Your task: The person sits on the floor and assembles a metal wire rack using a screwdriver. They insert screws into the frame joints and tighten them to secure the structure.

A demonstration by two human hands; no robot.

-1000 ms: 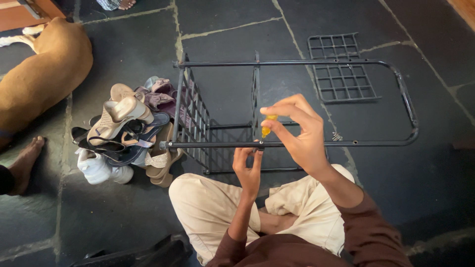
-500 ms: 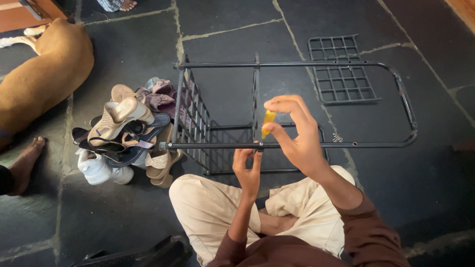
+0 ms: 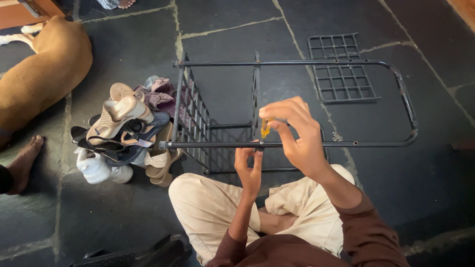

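Barely shifted — right hand (image 3: 297,136) pinching one screwdriver (image 3: 265,128) | left hand (image 3: 249,165) gripping rack (image 3: 297,144)

Brown sleeves (image 3: 363,232), beige trousers (image 3: 208,207)

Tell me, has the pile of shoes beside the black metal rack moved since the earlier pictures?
No. The pile of shoes lies against the same left end of the black metal rack, beside the tan dog, as before.

Matt black painted metal rack frame (image 3: 297,144) is lying on rough dark stone floor (image 3: 123,217), glossy translucent yellow plastic screwdriver handle (image 3: 265,129) showing just above its near rail.
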